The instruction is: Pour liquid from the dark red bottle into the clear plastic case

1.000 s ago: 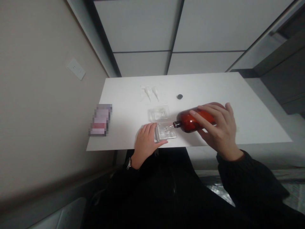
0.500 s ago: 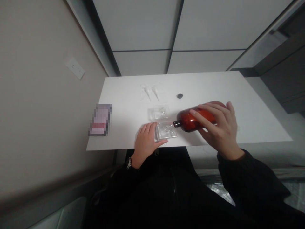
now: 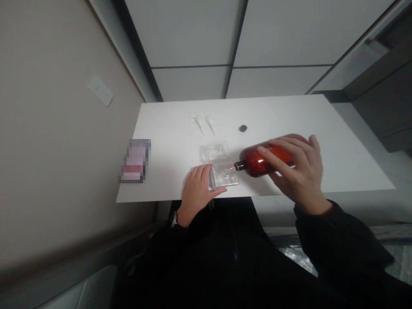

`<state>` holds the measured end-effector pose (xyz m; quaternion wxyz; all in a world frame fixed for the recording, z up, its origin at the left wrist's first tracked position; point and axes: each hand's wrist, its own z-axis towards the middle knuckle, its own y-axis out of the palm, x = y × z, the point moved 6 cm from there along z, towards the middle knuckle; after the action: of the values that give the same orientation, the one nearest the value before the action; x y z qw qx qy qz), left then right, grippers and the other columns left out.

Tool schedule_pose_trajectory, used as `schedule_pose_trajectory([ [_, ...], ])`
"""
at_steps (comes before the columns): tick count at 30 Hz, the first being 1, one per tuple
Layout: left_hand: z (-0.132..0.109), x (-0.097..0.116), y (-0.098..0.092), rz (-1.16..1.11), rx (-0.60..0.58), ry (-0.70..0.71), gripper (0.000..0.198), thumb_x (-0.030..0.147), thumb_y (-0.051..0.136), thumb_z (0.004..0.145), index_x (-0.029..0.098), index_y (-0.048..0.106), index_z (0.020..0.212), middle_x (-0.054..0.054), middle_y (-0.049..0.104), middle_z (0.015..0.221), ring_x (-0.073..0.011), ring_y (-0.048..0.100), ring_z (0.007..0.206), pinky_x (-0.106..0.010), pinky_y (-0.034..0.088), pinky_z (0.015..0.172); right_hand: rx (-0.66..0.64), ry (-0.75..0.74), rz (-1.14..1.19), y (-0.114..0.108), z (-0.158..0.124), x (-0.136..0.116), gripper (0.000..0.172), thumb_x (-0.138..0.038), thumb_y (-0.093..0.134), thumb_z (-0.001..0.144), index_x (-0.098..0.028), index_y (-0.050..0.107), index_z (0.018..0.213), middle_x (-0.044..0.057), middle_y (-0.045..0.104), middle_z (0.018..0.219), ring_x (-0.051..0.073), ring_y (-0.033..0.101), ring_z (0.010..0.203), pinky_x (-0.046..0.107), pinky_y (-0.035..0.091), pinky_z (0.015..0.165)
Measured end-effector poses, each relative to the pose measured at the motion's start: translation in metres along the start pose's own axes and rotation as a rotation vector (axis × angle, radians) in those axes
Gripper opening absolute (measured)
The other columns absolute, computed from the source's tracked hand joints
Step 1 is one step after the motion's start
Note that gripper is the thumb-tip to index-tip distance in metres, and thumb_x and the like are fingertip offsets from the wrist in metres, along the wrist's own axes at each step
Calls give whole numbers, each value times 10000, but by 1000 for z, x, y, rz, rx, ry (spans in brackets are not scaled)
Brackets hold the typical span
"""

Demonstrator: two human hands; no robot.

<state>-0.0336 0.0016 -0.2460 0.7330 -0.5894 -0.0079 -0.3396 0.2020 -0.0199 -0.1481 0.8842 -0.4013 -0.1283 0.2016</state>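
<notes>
Head camera view, looking down at a white table (image 3: 289,116) set against a beige wall. The right hand (image 3: 298,174) is wrapped around an amber bottle (image 3: 262,159), tipped nearly flat with its dark neck pointing left. The mouth sits just over the right edge of a clear square dish (image 3: 224,176) near the table's front edge. The left hand (image 3: 197,191) rests flat on the table, fingers loosely extended and not clasped, touching the dish's left side with the thumb along its front rim.

To do this pour well, I judge that the tilt should change only slightly, the neck should stay low over the dish, and the left hand should keep the light dish from sliding. A sudden tip could overshoot the shallow walls.

The bottle is smooth, glossy and round-shouldered, reddish-brown and translucent. The dish is transparent, thin-walled plastic or glass with rounded corners; something small and clear lies inside, too faint to identify. A second clear dish (image 3: 215,151) sits just behind it. Farther back lie two white cone-tipped droppers (image 3: 205,122) and, apart to the right, a small black cap (image 3: 243,128). The tabletop is matte and plain. A dark sleeve covers each arm.
</notes>
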Motion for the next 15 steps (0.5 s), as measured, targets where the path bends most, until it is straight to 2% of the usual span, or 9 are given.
schedule_pose_trajectory([
  [9,0,0,-1,-4,-6,0,779,662,804,841,164,519,1369,-165,696,1301,-339,669,1188,-494,555,1032,-3,-39,-74,-2,2,-2,835,-100,704,903,-449,399,1599,82,671,1409,327,643,1263,664,461,1144],
  [15,0,0,0,2,-4,3,806,665,811,831,152,513,1376,-169,696,1293,-345,669,1181,-502,558,1031,-11,-37,-73,-1,2,-1,870,-92,706,894,-454,380,1615,82,674,1420,345,652,1263,683,458,1143],
])
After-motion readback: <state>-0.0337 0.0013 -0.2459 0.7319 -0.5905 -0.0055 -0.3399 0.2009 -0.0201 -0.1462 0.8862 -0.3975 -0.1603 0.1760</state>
